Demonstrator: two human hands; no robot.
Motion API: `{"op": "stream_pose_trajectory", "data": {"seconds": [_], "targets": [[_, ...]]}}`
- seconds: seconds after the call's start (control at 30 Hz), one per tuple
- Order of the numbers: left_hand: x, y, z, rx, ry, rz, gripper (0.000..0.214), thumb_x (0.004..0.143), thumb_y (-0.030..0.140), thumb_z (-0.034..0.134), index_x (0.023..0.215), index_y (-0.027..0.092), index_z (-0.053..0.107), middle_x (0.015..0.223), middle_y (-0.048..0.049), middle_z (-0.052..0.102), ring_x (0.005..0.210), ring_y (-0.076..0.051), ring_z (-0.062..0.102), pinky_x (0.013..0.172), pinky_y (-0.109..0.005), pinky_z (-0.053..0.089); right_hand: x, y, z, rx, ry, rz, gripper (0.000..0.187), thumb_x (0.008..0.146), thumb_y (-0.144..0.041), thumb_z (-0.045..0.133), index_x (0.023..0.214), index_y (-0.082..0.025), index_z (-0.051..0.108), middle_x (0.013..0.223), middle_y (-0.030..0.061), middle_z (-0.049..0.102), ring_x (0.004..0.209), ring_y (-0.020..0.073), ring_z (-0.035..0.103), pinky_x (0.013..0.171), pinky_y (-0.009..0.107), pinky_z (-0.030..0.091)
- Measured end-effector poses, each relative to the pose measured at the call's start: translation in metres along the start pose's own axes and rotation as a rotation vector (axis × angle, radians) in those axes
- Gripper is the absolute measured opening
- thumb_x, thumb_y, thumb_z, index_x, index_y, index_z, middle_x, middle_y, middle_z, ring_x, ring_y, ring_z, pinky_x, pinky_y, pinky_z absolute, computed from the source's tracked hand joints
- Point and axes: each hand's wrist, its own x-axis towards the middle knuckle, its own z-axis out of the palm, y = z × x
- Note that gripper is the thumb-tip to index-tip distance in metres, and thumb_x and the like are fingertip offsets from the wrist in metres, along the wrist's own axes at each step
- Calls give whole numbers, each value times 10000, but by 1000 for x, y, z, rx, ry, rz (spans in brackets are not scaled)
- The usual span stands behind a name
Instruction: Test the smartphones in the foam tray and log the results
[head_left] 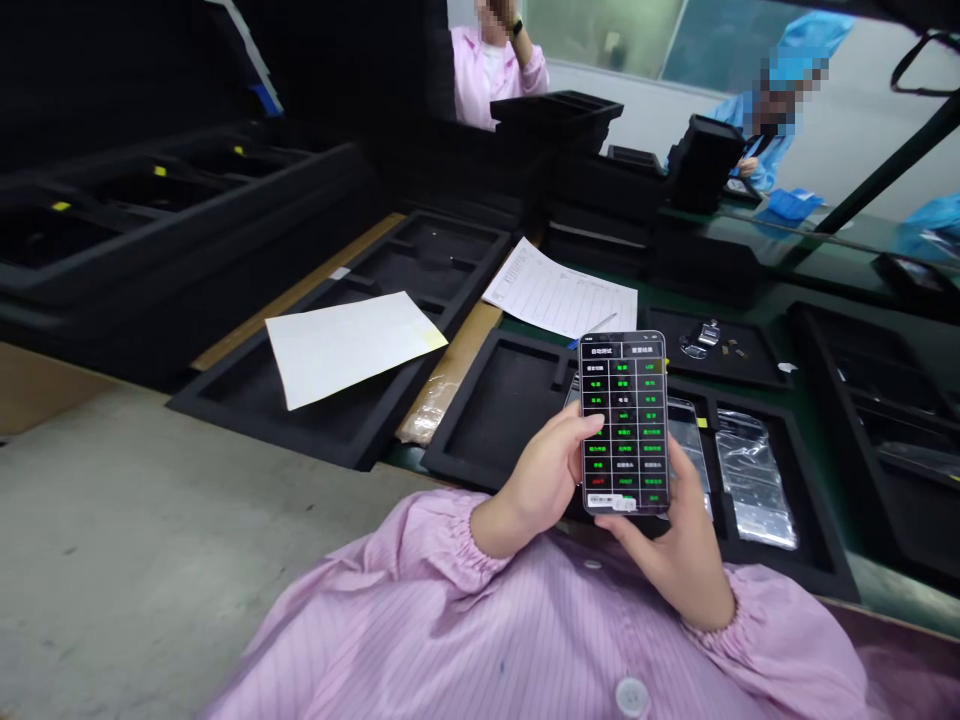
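A smartphone [625, 432] stands upright between my two hands, its lit screen facing me with a grid of mostly green labels and one red label. My left hand [546, 468] grips its left edge, the thumb lying over the screen's left side. Around the right edge and lower corner wraps my right hand [679, 545], with its thumb below the bottom edge. Behind the phone lies a black foam tray [814, 520]. Its compartments hold a phone in a clear plastic bag [754, 480] and another bagged phone [690, 445], partly hidden by my right hand.
A blank white sheet [352, 348] lies on a black tray at left. Behind the phone are a printed form [566, 290] and a small tray [720, 350] with metal parts. Stacked black trays [600, 200] rise at the back. Two people [499, 65] work beyond.
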Motion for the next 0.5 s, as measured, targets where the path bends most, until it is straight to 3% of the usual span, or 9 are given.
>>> {"op": "stream_pose_trajectory", "data": {"seconds": [0.5], "targets": [[1,-3,-2,62,9,33,289,828,341,729,1056,167,699,1060,-64,726,1042,-246,666,952,-383,490,2,0,-1,3,-33,33,941,831,-473,770,1574,-309,217,1514,160,441,1272,355,577,986,583,563]]}}
